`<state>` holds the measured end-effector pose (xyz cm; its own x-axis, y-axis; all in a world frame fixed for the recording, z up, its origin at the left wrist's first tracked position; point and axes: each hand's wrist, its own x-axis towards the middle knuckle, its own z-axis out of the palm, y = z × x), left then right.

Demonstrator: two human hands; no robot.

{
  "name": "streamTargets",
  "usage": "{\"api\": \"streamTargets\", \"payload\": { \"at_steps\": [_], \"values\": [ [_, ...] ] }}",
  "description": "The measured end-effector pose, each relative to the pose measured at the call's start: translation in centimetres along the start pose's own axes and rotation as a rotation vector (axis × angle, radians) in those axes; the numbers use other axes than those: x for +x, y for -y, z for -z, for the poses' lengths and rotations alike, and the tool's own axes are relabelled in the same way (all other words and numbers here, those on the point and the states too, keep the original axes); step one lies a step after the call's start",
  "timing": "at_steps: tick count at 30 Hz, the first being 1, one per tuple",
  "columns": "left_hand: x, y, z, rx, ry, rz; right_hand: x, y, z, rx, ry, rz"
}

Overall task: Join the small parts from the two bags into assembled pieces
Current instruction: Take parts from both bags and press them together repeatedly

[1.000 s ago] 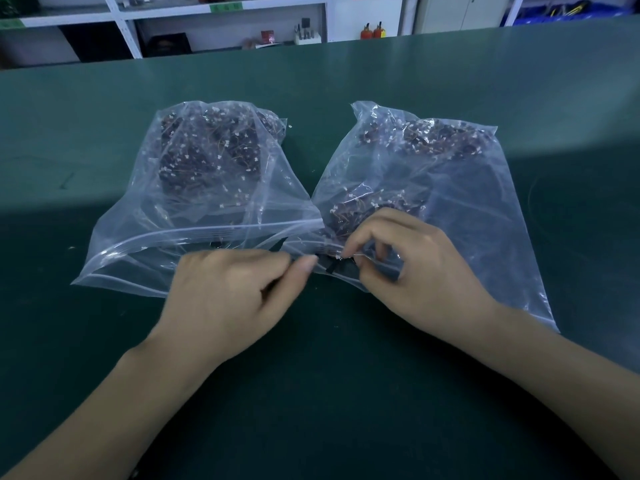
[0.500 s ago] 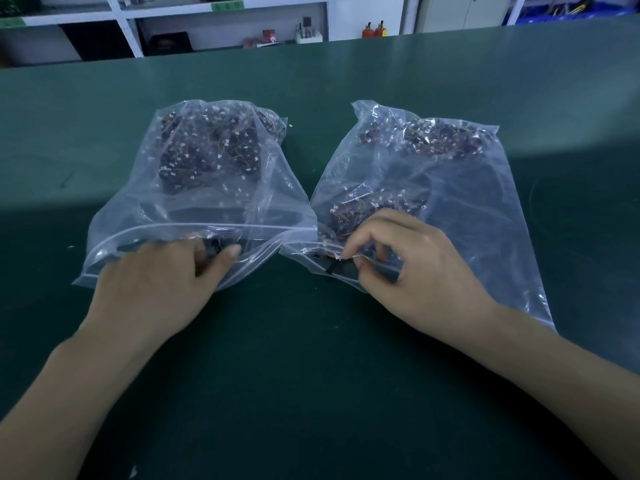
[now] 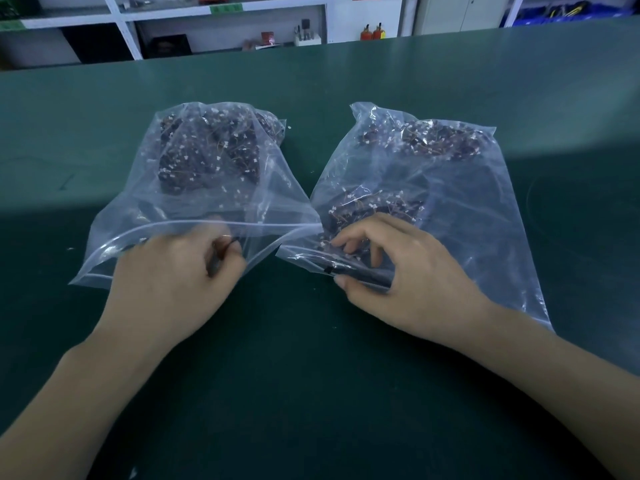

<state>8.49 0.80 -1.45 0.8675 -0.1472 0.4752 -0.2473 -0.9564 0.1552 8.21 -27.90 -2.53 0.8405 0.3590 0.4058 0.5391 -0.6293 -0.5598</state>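
Two clear zip bags lie side by side on the green table, both holding heaps of small dark parts with white bits and thin wires. My left hand (image 3: 180, 282) reaches into the mouth of the left bag (image 3: 194, 202). Its curled fingers pinch a small dark part (image 3: 227, 244), which is blurred. At the mouth of the right bag (image 3: 450, 188), my right hand (image 3: 412, 275) has its fingers curled inside and its thumb below the lip. Between the thumb and fingers it holds a small black part (image 3: 328, 270).
The green table (image 3: 311, 393) stretches wide in front of and around the bags. White shelving (image 3: 225, 26) with small items stands beyond the far edge. A few tiny white specks lie on the mat near the bags.
My left hand left the right hand, went to the left bag's mouth, and now pinches a part there. My right hand stayed at the right bag, its fingers spread a little wider.
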Motion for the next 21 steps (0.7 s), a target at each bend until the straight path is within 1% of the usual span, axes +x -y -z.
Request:
{"api": "streamTargets", "payload": {
  "at_steps": [2,4,6,8,11,14,18,21],
  "values": [
    [-0.3,-0.9,0.2,-0.106,-0.032,-0.107,-0.1,0.1,-0.1,0.027,0.001,-0.015],
    [-0.8,-1.7,0.1,-0.238,-0.007,-0.217,-0.1,-0.1,-0.2,0.077,0.004,-0.041],
    [-1.2,-2.4,-0.1,-0.343,0.032,-0.286,0.1,-0.3,-0.3,0.140,0.002,-0.039],
    [-1.5,-3.2,-0.3,-0.381,0.084,-0.328,0.2,-0.2,-0.4,0.242,0.011,-0.045],
    [-1.7,-3.8,-0.6,-0.380,0.134,-0.392,0.2,0.0,-0.5,0.380,0.069,-0.102],
    [-1.8,-3.8,-0.8,-0.438,0.126,-0.371,0.1,0.2,-0.5,0.413,0.091,-0.093],
    [-1.8,-3.8,-1.1,-0.566,0.081,-0.263,0.1,0.4,-0.4,0.420,0.056,-0.081],
    [-1.7,-4.1,-1.1,-0.672,0.098,-0.205,0.0,0.5,-0.4,0.470,0.041,-0.058]
  ]
}}
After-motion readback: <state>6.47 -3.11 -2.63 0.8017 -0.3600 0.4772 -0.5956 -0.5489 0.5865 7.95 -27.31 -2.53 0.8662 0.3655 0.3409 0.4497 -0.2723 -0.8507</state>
